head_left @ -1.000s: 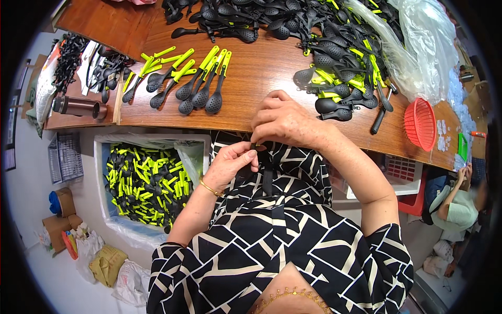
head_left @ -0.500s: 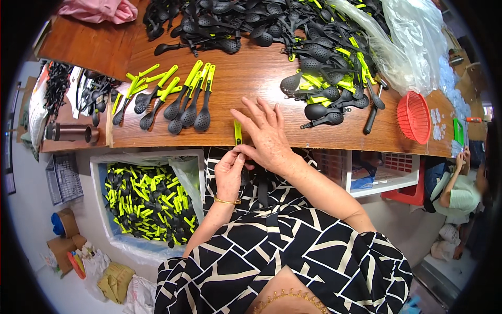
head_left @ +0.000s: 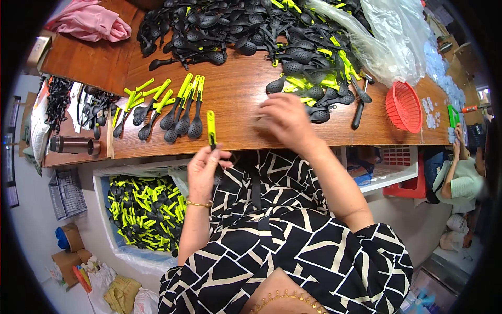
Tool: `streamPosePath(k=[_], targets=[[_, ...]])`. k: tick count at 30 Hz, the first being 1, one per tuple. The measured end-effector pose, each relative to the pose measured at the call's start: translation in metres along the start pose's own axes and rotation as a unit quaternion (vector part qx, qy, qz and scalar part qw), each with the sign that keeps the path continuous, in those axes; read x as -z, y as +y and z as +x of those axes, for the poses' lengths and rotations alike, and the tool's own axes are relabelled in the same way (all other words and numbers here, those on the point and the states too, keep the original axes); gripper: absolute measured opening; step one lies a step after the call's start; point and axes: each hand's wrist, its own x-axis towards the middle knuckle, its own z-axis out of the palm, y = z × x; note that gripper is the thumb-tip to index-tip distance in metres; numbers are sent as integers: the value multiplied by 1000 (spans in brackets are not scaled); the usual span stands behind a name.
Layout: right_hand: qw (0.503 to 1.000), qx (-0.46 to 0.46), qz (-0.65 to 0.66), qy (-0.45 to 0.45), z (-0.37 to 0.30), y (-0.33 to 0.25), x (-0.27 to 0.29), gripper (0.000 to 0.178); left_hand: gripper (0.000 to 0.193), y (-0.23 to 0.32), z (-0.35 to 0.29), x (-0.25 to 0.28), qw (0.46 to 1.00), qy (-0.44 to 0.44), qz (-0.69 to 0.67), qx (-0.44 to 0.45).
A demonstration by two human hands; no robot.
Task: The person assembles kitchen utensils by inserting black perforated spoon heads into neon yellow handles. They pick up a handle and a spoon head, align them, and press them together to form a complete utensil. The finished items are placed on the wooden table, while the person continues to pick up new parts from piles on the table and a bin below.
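My left hand (head_left: 203, 171) is closed at the table's front edge, gripping a kitchen spoon (head_left: 211, 124) whose lime-green handle points up and away from me. The spoon's bowl is hidden by my fingers. My right hand (head_left: 286, 119) hovers over the table, its fingers smeared by motion, close to a heap of black perforated spoons (head_left: 308, 56). Whether it holds anything cannot be made out. To the left of the held spoon, several finished-looking black spoons with lime handles (head_left: 195, 116) lie in a loose row, handles pointing away.
A red plastic basket (head_left: 403, 107) and a black-handled tool (head_left: 358, 114) stand at the right. Clear plastic bags (head_left: 392, 47) cover the far right. Below the table at left is a bin (head_left: 112, 238) of lime-handled spoons. Another person (head_left: 460, 170) sits at far right.
My left hand has shifted left with the lime-handled spoon, which shows more of its handle. My right hand has left it and moved right, toward the black spoon heap. The view has shifted slightly.
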Motion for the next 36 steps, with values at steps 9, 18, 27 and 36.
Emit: streamPosePath(k=[9, 18, 27, 36], targets=[[965, -108, -233, -54, -20, 61, 60, 21, 48, 56, 64, -12, 900, 140, 275, -308], [982, -63, -106, 142, -24, 66, 66, 19, 31, 40, 120, -122, 805, -59, 460, -371], [996, 50, -71, -34, -79, 13, 25, 33, 26, 17, 196, -167, 775, -35, 559, -293], [999, -31, -19, -31, -50, 77, 44, 20, 24, 20, 175, -118, 829, -54, 503, -236]])
